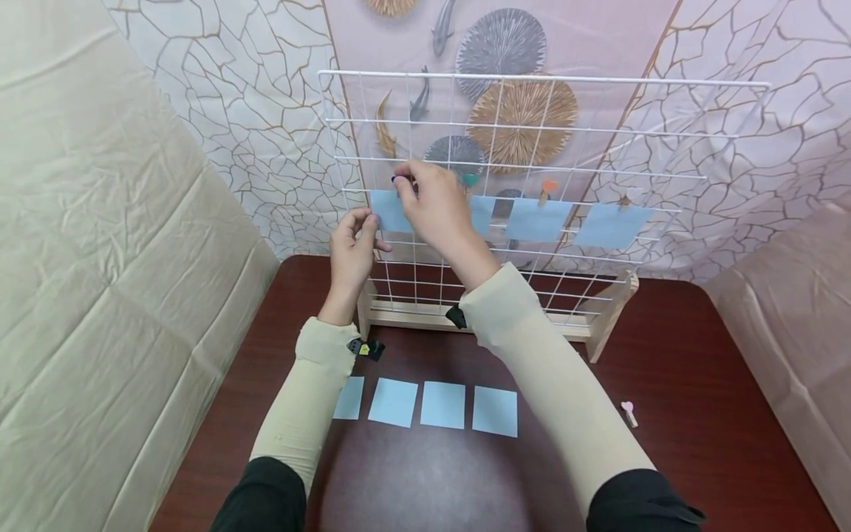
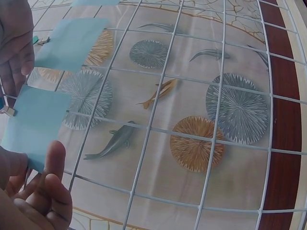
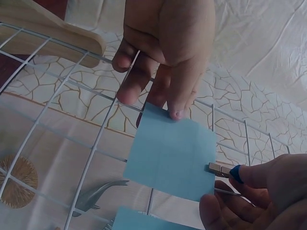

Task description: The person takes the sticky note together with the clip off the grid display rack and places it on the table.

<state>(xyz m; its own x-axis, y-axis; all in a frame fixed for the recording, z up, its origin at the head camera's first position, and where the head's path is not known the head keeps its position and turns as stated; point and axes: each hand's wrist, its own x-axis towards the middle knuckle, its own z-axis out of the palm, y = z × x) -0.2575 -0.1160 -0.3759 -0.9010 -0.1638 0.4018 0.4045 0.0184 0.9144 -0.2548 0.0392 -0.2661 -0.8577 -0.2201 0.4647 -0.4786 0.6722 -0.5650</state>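
A square sheet of light blue paper point(image 3: 170, 153) lies against the white wire grid point(image 1: 545, 77), at the left end of a row of similar sheets. My left hand point(image 1: 352, 247) pinches this sheet at its left edge, with the thumb on its front in the right wrist view. At the sheet's top edge my right hand point(image 1: 439, 207) holds a small wooden clothespin point(image 3: 219, 169) with a blue end point(image 3: 236, 173). The clothespin's tip overlaps the paper there. Farther right, blue sheets point(image 1: 540, 220) hang from the grid, one under a clothespin with an orange top point(image 1: 548, 188).
The grid stands in a wooden base point(image 1: 415, 319) on a dark red-brown table point(image 1: 718, 414). Several blue paper squares point(image 1: 442, 405) lie in a row in front of it. A clothespin with a pink top point(image 1: 629, 414) lies at the right. Patterned cloth point(image 1: 266, 89) hangs behind.
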